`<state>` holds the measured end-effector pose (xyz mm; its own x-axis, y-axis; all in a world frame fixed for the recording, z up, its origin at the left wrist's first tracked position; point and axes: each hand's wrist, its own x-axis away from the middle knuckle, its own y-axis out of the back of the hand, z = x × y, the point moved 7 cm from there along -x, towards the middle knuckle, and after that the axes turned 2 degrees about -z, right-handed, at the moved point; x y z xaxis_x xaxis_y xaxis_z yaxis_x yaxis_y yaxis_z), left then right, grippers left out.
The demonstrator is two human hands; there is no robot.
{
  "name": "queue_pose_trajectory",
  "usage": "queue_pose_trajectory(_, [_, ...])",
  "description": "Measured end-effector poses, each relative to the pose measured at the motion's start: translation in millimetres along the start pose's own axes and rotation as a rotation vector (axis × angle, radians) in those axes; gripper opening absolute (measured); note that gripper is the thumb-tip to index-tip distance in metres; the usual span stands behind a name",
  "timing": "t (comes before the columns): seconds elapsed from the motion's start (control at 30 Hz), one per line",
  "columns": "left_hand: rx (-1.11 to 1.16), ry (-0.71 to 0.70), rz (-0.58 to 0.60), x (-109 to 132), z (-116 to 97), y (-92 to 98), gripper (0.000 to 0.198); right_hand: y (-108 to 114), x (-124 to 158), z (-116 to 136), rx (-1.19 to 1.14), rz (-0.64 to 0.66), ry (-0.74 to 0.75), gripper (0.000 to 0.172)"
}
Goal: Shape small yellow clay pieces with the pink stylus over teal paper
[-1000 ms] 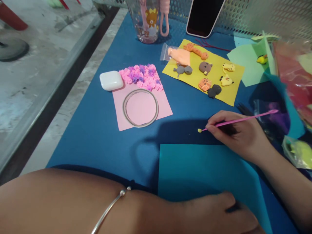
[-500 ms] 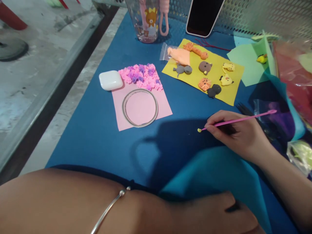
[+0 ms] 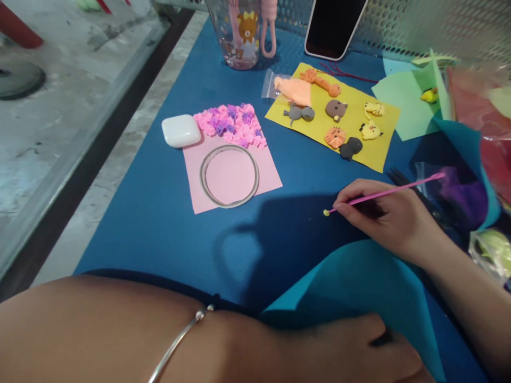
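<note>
My right hand (image 3: 389, 218) is closed in a pinch on a thin pink stick tool (image 3: 399, 190). A tiny yellow clay ball (image 3: 326, 213) sits at the tool's tip, just above the blue table mat (image 3: 159, 223). My left hand (image 3: 359, 351) lies at the bottom edge with its fingers on a teal paper sheet (image 3: 359, 282), whose left corner is lifted and curled. A silver bangle (image 3: 179, 340) circles that wrist.
A pink paper (image 3: 239, 197) holds a ring (image 3: 229, 175) and a heap of pink and purple clay flowers (image 3: 233, 122). A white case (image 3: 181, 131) lies beside it. Clay animals lie on a yellow sheet (image 3: 383, 149). A cup (image 3: 239, 32), a phone (image 3: 333, 26) and plastic bags (image 3: 483, 122) line the back and right.
The teal sheet, flat a second ago, has been lifted and curled at its left corner under my left hand. The pink tool's far end has dropped slightly; my right hand has barely moved.
</note>
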<state>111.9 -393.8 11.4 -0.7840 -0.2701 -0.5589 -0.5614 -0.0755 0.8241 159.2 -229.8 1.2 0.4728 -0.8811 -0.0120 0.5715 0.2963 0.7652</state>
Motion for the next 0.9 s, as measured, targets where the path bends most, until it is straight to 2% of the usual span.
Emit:
queue_pose_trajectory(0.23, [0.008, 0.028, -0.034, 0.0, 1.6, 1.2, 0.032, 2.1, 2.5, -2.6, -0.008, -0.013, -0.038, 0.014])
queue_pose_trajectory(0.67, [-0.016, 0.010, -0.015, 0.6, 0.2, -0.5, 0.035, 1.7, 7.8, -4.6, 0.029, -0.061, -0.042, 0.013])
queue_pose_trajectory(0.9, [0.018, 0.001, 0.006, 2.2, 1.8, 0.3, 0.030, 2.7, 9.5, -1.6, 0.057, -0.084, -0.008, 0.014])
